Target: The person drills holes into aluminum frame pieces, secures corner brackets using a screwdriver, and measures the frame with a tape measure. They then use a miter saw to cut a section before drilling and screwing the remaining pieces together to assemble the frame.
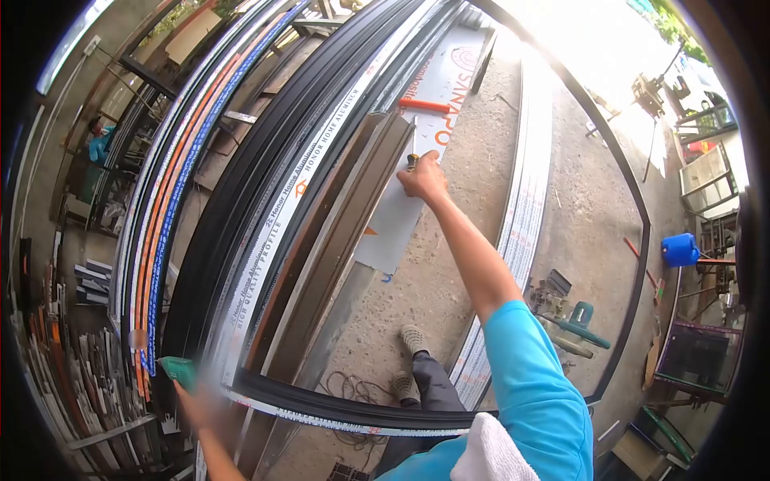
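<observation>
My right hand (425, 176) is stretched forward, its fingers closed around the yellow-and-black handle of a screwdriver (414, 161). The thin shaft points away from me beside the end of a brown aluminum profile (381, 156). At the lower left, my left hand (200, 407) is smeared by motion and closed at a green-bodied tool (178, 370), whose exact kind does not show. Close by that hand runs the corner of a large dark frame (321, 398), which spans the view in front of me. Beyond it lie long black profiles (233, 216).
White-wrapped profiles (301, 188) lie lengthwise on the left, past a grey printed panel (385, 232) and a red bar (425, 105). More profiles (513, 232) rest on the concrete floor. Green power tools (581, 325) and a blue jug (680, 249) are at right. Offcuts (72, 385) crowd the lower left.
</observation>
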The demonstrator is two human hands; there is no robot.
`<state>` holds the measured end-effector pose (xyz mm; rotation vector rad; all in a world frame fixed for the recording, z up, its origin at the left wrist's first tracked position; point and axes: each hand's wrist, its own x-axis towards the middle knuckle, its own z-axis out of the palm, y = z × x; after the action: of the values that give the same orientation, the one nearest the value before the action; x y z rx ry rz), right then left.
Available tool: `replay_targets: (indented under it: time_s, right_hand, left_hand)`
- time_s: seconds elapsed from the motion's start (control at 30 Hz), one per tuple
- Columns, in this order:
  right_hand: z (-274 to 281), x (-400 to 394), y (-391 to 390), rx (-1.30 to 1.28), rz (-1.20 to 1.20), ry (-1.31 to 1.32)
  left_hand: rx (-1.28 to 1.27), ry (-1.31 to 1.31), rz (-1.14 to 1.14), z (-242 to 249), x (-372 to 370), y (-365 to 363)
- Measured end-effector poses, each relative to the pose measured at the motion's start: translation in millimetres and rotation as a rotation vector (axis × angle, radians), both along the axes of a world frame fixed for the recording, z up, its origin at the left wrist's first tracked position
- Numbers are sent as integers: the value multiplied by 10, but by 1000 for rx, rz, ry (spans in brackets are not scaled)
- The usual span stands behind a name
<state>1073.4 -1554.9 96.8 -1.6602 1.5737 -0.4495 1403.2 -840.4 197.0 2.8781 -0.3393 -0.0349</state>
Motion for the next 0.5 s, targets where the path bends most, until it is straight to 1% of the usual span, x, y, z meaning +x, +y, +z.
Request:
replay_targets:
  time_s: [0.03, 0.1, 0.13, 0.17, 0.23, 0.27, 0.3, 0.33, 0.37, 0.4, 0.43, 0.47, 0.5]
  right_hand:
    - [-53, -64, -121, 98, -23, -84]
    - [215, -327, -54, 379, -213, -721]
    - [181, -467, -68, 318, -252, -767]
    - [139, -567, -121, 261, -291, -810]
    - [306, -595, -327, 113, -236, -717]
    - [350, -549, -567, 71, -194, -584]
    - [-24, -429, -1006, -288, -164, -469]
    - [49, -344, -1273, -386, -99, -339]
    - [-97, -256, -1660, -621, 13, -217]
    - [-100, -167, -1898, -706, 61, -95]
    - [-227, -71, -2203, -738, 119, -129]
    - [-340, 16, -2439, -761, 174, -178]
    - [-388, 93, -2636, -713, 188, -195]
  left_hand:
    - [-8, 2, -20, -11, 48, 75]
    - [-31, 13, -54, -124, 174, 228]
    - [-8, 30, 1, -5, 35, 45]
    - [-20, -65, -88, -148, 140, 233]
    - [-62, 24, -61, -126, 157, 279]
    - [-40, 28, -38, -128, 157, 286]
    - [-21, 27, -17, -125, 163, 276]
    - [-1, 26, 3, -119, 171, 268]
    - [2, 34, 15, -94, 164, 247]
    - [7, 44, 26, -67, 156, 228]
    - [11, 53, 39, -73, 146, 215]
    - [6, 46, -10, -69, 152, 232]
    - [-11, 59, -9, -64, 166, 242]
